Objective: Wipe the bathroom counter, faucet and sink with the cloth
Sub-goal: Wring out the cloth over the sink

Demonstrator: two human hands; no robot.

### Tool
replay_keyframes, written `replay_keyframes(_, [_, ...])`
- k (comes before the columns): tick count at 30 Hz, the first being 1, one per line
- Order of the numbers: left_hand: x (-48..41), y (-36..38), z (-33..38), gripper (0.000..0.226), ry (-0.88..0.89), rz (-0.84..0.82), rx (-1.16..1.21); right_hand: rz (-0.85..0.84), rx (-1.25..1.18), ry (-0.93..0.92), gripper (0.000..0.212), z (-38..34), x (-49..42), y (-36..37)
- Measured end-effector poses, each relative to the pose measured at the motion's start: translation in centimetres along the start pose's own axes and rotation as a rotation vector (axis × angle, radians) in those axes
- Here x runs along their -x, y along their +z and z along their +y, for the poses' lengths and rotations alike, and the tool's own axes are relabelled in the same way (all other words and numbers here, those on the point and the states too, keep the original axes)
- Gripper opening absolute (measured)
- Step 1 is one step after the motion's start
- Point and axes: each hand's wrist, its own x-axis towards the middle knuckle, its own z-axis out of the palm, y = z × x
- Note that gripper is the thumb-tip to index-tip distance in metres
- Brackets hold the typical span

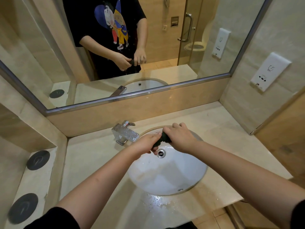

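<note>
Nearest, water beaded on the front strip of the beige counter [158, 201], just this side of the white sink [189, 182]. Further in, a wet sheen across the basin, with the drain [160, 153] toward its far side.

Directly above that drain, between both hands: the dark cloth [160, 140], bunched into a short thick roll, long axis running left to right and tilted slightly up toward the right. Gripped at its left end by the left hand [146, 143], fingers curled round it. Gripped at its right end by the right hand [179, 138], fist wrapped over the top, knuckles up. Both closed tight on the roll, close together, neither clearly nearer than the other.

Looks like wringing over the basin, so probably squeezing water out before wiping.

Just left of the left hand and a little beyond, the chrome faucet [125, 133], spout angled toward the basin, apart from the cloth. For the next pass: unroll first, then either a short reach left and far for the faucet, or back near for the wet strip.

Beyond, the mirror [206, 47], repeating the same two-handed grip.
</note>
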Motion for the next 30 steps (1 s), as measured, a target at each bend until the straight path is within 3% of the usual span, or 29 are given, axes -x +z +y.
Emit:
replay_keyframes(3, [0.1, -0.3, -0.7, 0.027, 0.175, 0.141, -0.405, -0.282, -0.417, 0.06, 0.038, 0.1, 0.6, -0.6])
replay_keyframes(5, [0.3, -0.9, -0.8, 0.027, 0.272, 0.242, -0.759, -0.406, -0.645, 0.095, 0.029, 0.3, 0.8, -1.0])
replay_keyframes(8, [0.6, -1.3, -0.4, 0.03, 0.466, 0.319, -1.05, -0.456, -0.701, 0.147, 0.022, 0.8, 1.1, -1.9])
replay_keyframes(14, [0.3, -2.1, -0.8, 0.031, 0.898, 0.434, -1.166, -0.539, -1.036, 0.241, 0.021, 0.6, 1.4, -1.8])
replay_keyframes(19, [0.6, -2.1, -1.2, 0.035, 0.935, 0.43, -1.131, -0.496, -1.174, 0.251, 0.035, 0.2, 1.5, -1.6])
replay_keyframes(22, [1.4, -1.6, -0.5, 0.032, 0.818, 0.39, -1.03, -0.466, -0.983, 0.187, 0.019, -0.2, 1.5, -2.1])
replay_keyframes(24, [2.0, -0.9, 0.0, 0.029, 0.61, 0.345, -0.809, -0.397, -0.572, 0.108, 0.018, -0.7, 1.3, -2.1])
replay_keyframes(27, [2.0, 0.3, 0.3, 0.022, 0.467, 0.317, -0.619, -0.235, 0.033, 0.033, 0.016, -1.2, 1.0, -1.2])
replay_keyframes(30, [1.4, 0.6, 0.6, 0.035, 0.191, 0.242, -0.472, -0.13, 0.337, -0.033, 0.005, -1.7, 0.9, 0.0])
